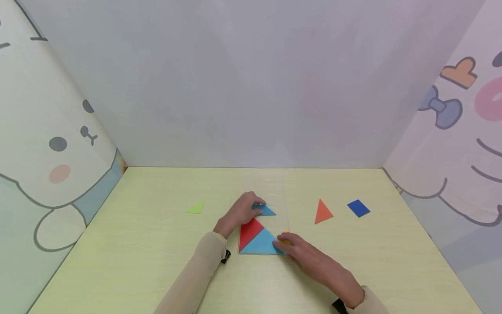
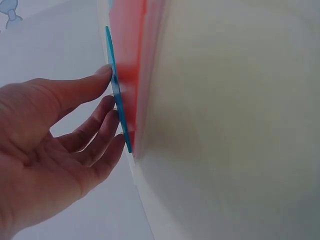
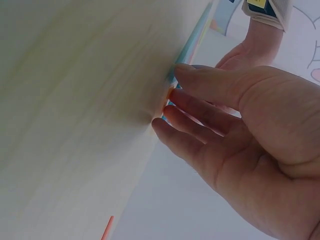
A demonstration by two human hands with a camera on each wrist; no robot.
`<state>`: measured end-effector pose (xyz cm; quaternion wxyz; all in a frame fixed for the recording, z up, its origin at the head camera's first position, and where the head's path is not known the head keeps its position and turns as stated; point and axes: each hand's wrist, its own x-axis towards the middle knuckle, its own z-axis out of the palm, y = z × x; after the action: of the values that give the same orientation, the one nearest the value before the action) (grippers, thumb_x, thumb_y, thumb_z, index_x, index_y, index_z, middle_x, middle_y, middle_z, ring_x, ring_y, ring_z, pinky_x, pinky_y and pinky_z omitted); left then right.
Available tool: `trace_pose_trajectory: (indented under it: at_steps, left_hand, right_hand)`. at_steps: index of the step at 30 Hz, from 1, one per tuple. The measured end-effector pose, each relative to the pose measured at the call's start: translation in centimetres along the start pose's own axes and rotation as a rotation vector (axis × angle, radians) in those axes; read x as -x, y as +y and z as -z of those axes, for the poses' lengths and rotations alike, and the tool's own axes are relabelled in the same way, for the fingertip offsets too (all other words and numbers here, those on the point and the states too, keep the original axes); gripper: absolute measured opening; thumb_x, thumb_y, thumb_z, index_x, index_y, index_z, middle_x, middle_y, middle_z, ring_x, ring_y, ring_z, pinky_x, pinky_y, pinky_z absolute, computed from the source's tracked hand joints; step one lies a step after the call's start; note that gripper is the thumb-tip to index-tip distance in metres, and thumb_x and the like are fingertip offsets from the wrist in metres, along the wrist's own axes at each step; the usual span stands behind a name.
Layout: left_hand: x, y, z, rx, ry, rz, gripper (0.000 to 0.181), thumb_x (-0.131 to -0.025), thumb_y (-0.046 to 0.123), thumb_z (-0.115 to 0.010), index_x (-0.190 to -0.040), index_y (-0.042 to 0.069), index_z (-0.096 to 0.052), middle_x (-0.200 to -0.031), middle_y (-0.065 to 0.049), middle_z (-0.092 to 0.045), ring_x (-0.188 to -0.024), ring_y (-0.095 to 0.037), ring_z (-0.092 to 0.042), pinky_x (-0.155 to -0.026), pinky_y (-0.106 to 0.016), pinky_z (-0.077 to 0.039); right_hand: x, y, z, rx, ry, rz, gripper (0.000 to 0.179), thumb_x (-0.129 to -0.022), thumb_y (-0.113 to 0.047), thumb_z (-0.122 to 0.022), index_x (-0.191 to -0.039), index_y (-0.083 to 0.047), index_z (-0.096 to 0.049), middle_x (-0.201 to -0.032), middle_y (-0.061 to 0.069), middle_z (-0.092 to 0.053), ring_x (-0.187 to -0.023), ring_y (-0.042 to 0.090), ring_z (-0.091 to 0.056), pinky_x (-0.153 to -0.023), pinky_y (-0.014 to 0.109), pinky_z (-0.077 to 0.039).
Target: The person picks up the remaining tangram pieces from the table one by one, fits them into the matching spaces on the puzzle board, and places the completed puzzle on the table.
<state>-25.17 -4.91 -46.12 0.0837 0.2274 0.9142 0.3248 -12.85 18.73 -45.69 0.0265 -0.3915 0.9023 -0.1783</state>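
Observation:
In the head view my left hand [image 1: 244, 209] holds a small blue triangle [image 1: 268, 211] by its left part. The left wrist view shows this blue triangle [image 2: 118, 92] edge-on at the tips of my thumb and fingers, close over the red piece [image 2: 131, 60]. Below that hand lies a red triangle [image 1: 249, 233], its long side against a larger light-blue triangle [image 1: 259, 243]. My right hand [image 1: 311, 257] rests its fingertips at the light-blue triangle's right corner and on a yellow-orange piece [image 1: 288, 241], mostly hidden under the fingers.
A green triangle [image 1: 197, 208] lies to the left on the pale wooden table [image 1: 129, 244]. To the right are an orange-red triangle [image 1: 323, 213] and a dark blue four-sided piece [image 1: 358, 208]. A plain wall [image 1: 251, 87] rises behind the table, with cartoon-printed panels at both sides.

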Motion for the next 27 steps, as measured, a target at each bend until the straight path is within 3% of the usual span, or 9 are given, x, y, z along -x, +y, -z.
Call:
trace_pose_trajectory:
  at_steps: [10, 16, 27]
  left_hand:
    - [0.22, 0.16, -0.01, -0.121, -0.072, -0.054, 0.032, -0.099, 0.008, -0.069, -0.131, 0.011, -0.072, -0.120, -0.010, -0.060, -0.114, -0.025, -0.054, -0.091, -0.033, -0.053]
    - [0.45, 0.46, -0.05, -0.107, -0.091, -0.038, 0.034, -0.098, 0.010, -0.071, -0.132, 0.013, -0.071, -0.120, -0.008, -0.058, -0.115, -0.024, -0.053, -0.089, -0.030, -0.053]
    - [0.48, 0.49, -0.04, -0.101, -0.071, -0.045, 0.034, -0.096, 0.005, -0.072, -0.129, 0.011, -0.073, -0.112, -0.008, -0.058, -0.109, -0.023, -0.052, -0.083, -0.027, -0.052]
  right_hand:
    - [-0.09, -0.11, 0.12, 0.001, -0.015, -0.020, 0.043, -0.097, 0.004, -0.066, -0.139, -0.004, -0.063, -0.138, 0.017, -0.055, -0.126, 0.034, -0.057, -0.096, 0.040, -0.056]
    - [-0.08, -0.15, 0.20, -0.012, -0.029, -0.035, 0.043, -0.097, 0.004, -0.065, -0.139, -0.004, -0.063, -0.139, 0.017, -0.054, -0.126, 0.034, -0.056, -0.096, 0.041, -0.056]
    - [-0.08, 0.00, 0.12, 0.002, -0.004, -0.011, 0.043, -0.096, 0.005, -0.066, -0.139, -0.004, -0.063, -0.137, 0.017, -0.055, -0.123, 0.034, -0.058, -0.095, 0.040, -0.057]
